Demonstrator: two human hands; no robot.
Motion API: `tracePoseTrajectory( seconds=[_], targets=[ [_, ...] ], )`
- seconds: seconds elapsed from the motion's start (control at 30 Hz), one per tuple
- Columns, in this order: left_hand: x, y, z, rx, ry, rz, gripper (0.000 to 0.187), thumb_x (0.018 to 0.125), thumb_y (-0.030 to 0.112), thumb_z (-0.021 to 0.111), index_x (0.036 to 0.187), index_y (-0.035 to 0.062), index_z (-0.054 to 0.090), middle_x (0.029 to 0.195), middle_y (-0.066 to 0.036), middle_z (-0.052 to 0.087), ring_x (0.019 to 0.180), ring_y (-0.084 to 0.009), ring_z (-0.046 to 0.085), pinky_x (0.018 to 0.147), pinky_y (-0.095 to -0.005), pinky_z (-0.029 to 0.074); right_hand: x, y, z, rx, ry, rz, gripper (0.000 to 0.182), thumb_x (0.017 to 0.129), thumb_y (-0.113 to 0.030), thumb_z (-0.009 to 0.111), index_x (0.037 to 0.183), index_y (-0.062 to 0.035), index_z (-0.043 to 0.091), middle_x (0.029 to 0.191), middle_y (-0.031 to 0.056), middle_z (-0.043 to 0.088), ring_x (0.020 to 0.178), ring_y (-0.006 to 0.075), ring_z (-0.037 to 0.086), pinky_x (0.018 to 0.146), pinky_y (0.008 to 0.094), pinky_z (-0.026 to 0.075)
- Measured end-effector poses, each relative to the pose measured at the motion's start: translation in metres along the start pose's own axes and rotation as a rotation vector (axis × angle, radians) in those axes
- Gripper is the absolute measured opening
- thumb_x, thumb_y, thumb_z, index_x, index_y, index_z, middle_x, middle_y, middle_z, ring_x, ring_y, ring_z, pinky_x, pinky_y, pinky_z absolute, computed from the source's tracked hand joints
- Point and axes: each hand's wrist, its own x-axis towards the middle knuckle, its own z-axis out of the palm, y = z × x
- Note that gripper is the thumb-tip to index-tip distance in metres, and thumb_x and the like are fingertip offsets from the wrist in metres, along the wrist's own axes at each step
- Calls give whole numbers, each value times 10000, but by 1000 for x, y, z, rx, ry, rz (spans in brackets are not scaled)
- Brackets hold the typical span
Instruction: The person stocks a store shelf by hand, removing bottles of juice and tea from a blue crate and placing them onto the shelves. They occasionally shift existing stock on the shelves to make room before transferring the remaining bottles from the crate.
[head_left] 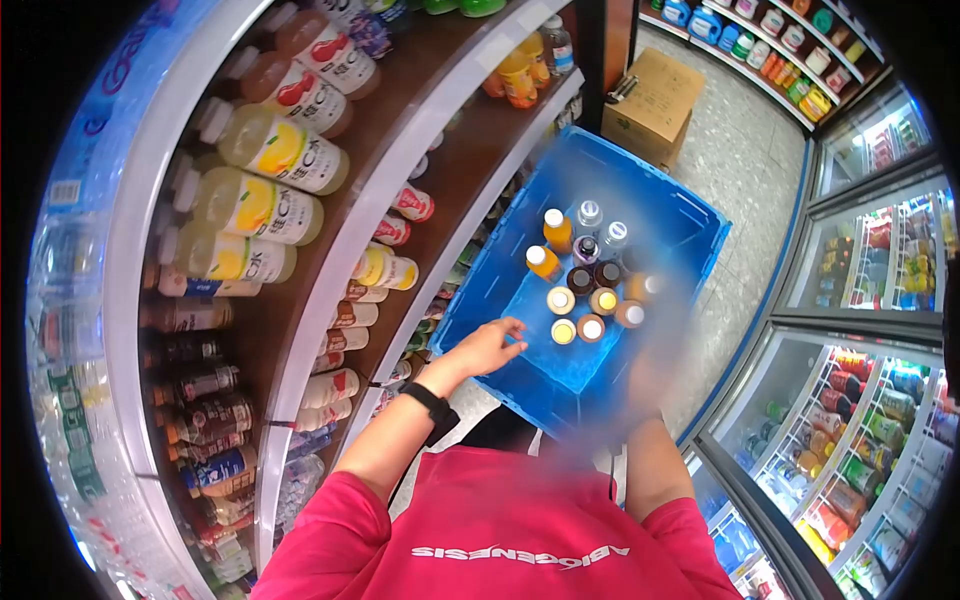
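Observation:
My left hand (488, 347) is over the near left rim of a blue plastic crate (470, 300), its fingers loosely bent and apart with nothing in them. A blurred patch covers my right hand (655, 385) at the crate's right side, so its fingers do not show clearly. Inside the crate several bottles stand upright in a group. Among them are an orange juice bottle (543, 264) with a white cap, a clear bottle (589, 213), a dark-capped bottle (579, 279) and a yellow-capped bottle (603, 301).
Shelves to the left hold lemon drink bottles (270, 150) and many other drinks. A cardboard box (655, 105) stands on the floor beyond the crate. Glass-door fridges (840, 420) line the right side. Farther back, a curved shelf (750, 50) carries household bottles.

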Motion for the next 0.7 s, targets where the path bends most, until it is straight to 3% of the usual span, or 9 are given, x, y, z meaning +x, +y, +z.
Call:
tracePoseTrajectory(
  seconds=[0.17,0.27,0.33,0.47,0.53,0.57,0.63,0.7],
  targets=[
    [37,-16,38,121,-89,16,404,903,213,653,1236,5,559,1117,-158,656,1001,-289,649,890,-375,513,-1,0,2,-23,18,76,437,930,-330,555,1181,25,513,1104,262,618,995,442,612,853,496,499],
    [55,-22,58,136,-156,-83,436,914,228,625,1288,29,523,1193,-172,630,1136,-346,590,985,-412,462,11,28,27,-86,-90,112,372,919,-326,568,1108,-8,528,1062,238,629,966,440,613,824,502,495],
    [67,-27,73,158,-170,-121,530,917,232,622,1385,81,425,1244,-191,590,1155,-356,576,1003,-419,453,-1,7,7,-86,-46,90,371,919,-325,568,1111,-10,528,1058,237,630,963,439,614,822,502,496],
    [86,-21,92,118,-193,-170,597,903,274,644,1397,116,348,1267,-205,557,1141,-375,582,979,-430,467,-7,-12,-8,-69,13,61,365,920,-328,571,1105,-15,535,1050,232,631,952,432,620,810,504,498],
    [98,-13,95,224,-16,-345,612,876,316,677,1346,123,336,1264,-222,536,1117,-390,592,927,-450,492,-8,-15,-10,-19,53,29,365,922,-333,571,1096,-14,542,1053,232,629,946,430,622,800,503,502],
    [103,-9,95,224,-27,-344,612,876,316,677,1346,123,336,1264,-222,536,1117,-390,592,927,-450,492,-8,-13,-9,-25,56,37,365,922,-333,571,1096,-14,542,1053,232,629,946,430,622,800,503,502],
    [111,-7,93,200,239,-340,604,853,346,699,1296,128,351,1260,-224,523,1093,-399,600,876,-472,508,-8,-13,-8,-16,50,29,362,922,-331,570,1095,-14,542,1048,230,628,937,429,623,794,501,503],
    [124,-9,88,219,276,-266,649,850,335,702,1341,142,324,1258,-229,516,1069,-408,606,863,-473,513,-9,-15,-9,-21,44,48,358,922,-329,571,1093,-15,543,1043,226,629,936,427,622,791,498,503]
  ],
)
